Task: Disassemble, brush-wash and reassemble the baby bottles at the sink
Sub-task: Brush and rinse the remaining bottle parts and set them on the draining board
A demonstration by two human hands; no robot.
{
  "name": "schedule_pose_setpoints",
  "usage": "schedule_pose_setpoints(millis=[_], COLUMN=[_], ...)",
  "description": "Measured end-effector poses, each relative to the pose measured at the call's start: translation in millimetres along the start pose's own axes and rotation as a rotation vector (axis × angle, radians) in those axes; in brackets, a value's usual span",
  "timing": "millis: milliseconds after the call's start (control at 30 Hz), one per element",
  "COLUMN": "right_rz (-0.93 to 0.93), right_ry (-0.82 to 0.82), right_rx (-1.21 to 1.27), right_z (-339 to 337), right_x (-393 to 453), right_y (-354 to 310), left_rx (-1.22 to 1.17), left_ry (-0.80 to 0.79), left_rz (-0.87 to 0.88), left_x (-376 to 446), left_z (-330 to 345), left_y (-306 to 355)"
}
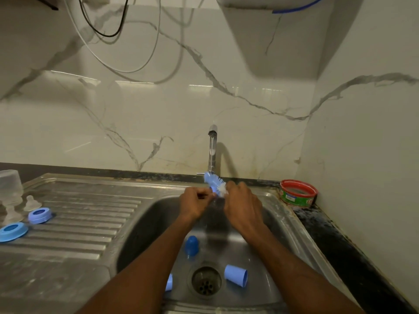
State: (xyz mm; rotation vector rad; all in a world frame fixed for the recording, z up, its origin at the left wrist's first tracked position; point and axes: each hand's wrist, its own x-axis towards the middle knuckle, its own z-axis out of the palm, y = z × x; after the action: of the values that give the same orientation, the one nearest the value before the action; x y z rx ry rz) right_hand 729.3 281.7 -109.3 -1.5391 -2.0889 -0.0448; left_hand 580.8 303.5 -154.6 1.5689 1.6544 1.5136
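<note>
While both hands work under the tap [212,150] at the back edge of the sink [281,225], the washing looks to be midway: the bottles are plainly taken apart, some parts seem finished and set aside, and reassembly has not begun. The right hand [243,206] is curled around the handle of the bottle brush [215,182], whose blue and white bristle head points up toward the spout. The left hand [195,203] pinches something small against the bristles; it is too hidden to name, perhaps a teat or small ring. On the drainboard [90,214], near its left edge, lie two blue collar rings [39,215] [12,231], two clear teats [31,202] [12,214] and one clear upturned bottle body [10,184], partly cut off by the frame. Down in the basin around the drain [206,281] wait three blue pieces: one dark blue cap [191,245] standing, one pale blue cap [235,275] on its side, and one pale piece [169,282] half hidden by the left forearm. These likely need brushing yet. A red-rimmed tub [298,193] sits at the counter's back right corner
</note>
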Motion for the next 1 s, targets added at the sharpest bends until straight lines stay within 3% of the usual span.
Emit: schedule_pose_setpoints(millis=[67,200,300,500,600,667,800,900,1000], right_rz=[0.031,0.087,0.081,0.084,0.117,0.099,0.047,0.038,0.052], right_ry=[0.022,0.019,-0.049,0.023,-0.011,-0.003,0.023,0.047,0.077], right_rx=[0.014,0.038,0.115,0.04,0.039,0.05,0.047,0.037,0.066], right_z=[-0.8,2.2,4.8,-4.3,-6.0,-4.2,3.5,2.9,-2.3], right_x=[1.9,1.7,-2.0,0.8,1.1,1.0,-1.7,-3.8,-2.6], right_y=[0.7,0.2,-3.0,3.1,4.8,2.4,-4.3,-7.3,-8.3], left_rx=[0.127,0.138,0.163,0.168,0.098,-0.112,-0.896,-1.139,-1.222], left_ry=[-0.089,0.117,0.178,-0.07,-0.004,0.064,0.011,-0.01,-0.068], left_rz=[0.109,0.034,-0.013,0.161,0.109,-0.052,-0.529,-0.612,-0.654], left_x=[-4.8,-0.5,4.0,-3.4,-2.4,0.5,2.6,6.7,5.1], left_z=[7.1,10.1,6.6,10.9,11.3,11.7,16.8,16.9,11.8], left_y=[5.2,5.1,-2.6,3.1,3.4,5.3,17.1,20.9,24.3])
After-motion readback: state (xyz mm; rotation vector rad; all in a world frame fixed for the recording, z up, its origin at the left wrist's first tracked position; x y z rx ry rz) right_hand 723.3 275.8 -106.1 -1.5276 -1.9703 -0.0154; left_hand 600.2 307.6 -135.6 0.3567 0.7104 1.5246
